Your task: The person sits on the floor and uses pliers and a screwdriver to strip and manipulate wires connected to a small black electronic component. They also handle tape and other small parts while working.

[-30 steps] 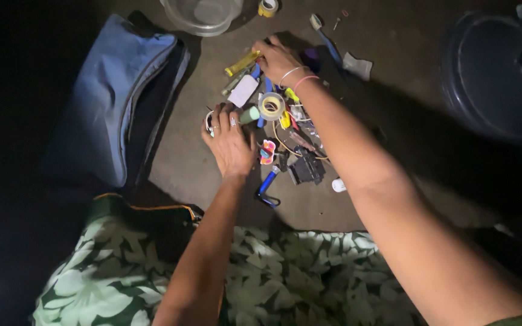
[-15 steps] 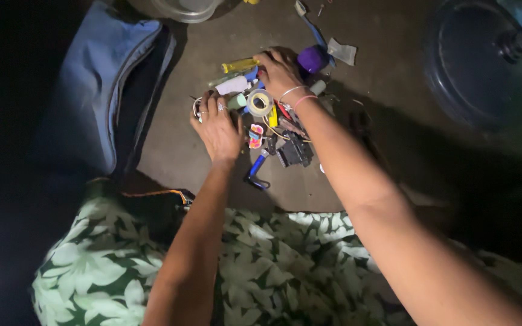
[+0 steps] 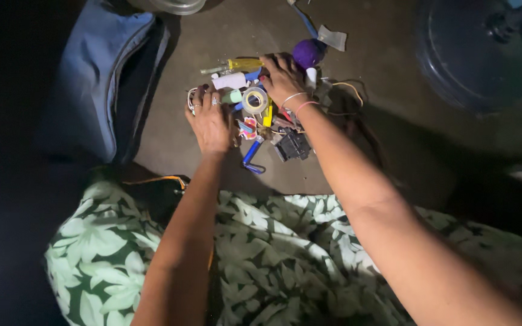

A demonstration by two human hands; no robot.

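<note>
A heap of small tools and odds and ends lies on the grey floor. It holds a yellow-handled screwdriver [image 3: 241, 64], a roll of clear tape [image 3: 254, 100], a white tube [image 3: 229, 81], a blue-handled tool [image 3: 252, 154], a black part [image 3: 293, 145] and loose wires [image 3: 345, 86]. My left hand [image 3: 209, 120] rests palm down on the heap's left side, fingers spread, over a coil of white wire. My right hand [image 3: 281, 78] lies on the heap's far side, fingers bent among the items beside a purple ball [image 3: 307, 53]. Whether it grips anything is hidden.
A blue cloth bag [image 3: 101, 72] lies to the left. A clear bowl [image 3: 173, 6] sits at the top edge. A round dark base of a stand [image 3: 472, 54] is at the right. My lap, in green leaf-print cloth [image 3: 261, 259], fills the bottom.
The view has shifted, so the heap sits lower and more to the right. My right hand has drawn back from the screwdriver toward the purple ball. My left hand stays on the heap.
</note>
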